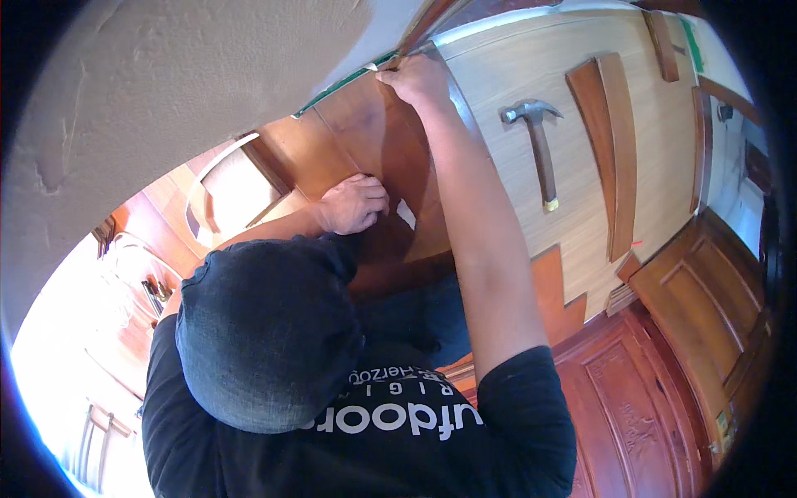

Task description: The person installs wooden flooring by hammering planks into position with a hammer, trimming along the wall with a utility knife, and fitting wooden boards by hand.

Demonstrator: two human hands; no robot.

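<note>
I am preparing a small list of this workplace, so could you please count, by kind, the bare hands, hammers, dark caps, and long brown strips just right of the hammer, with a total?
Bare hands: 2 (left hand, right hand)
Hammer: 1
Dark cap: 1
Long brown strips: 2, overlapping
Total: 6

Pale board (481,87) lies clear between the right hand (418,80) and hammer (541,153), but 2 brown planks (618,162) obstruct further right
</note>
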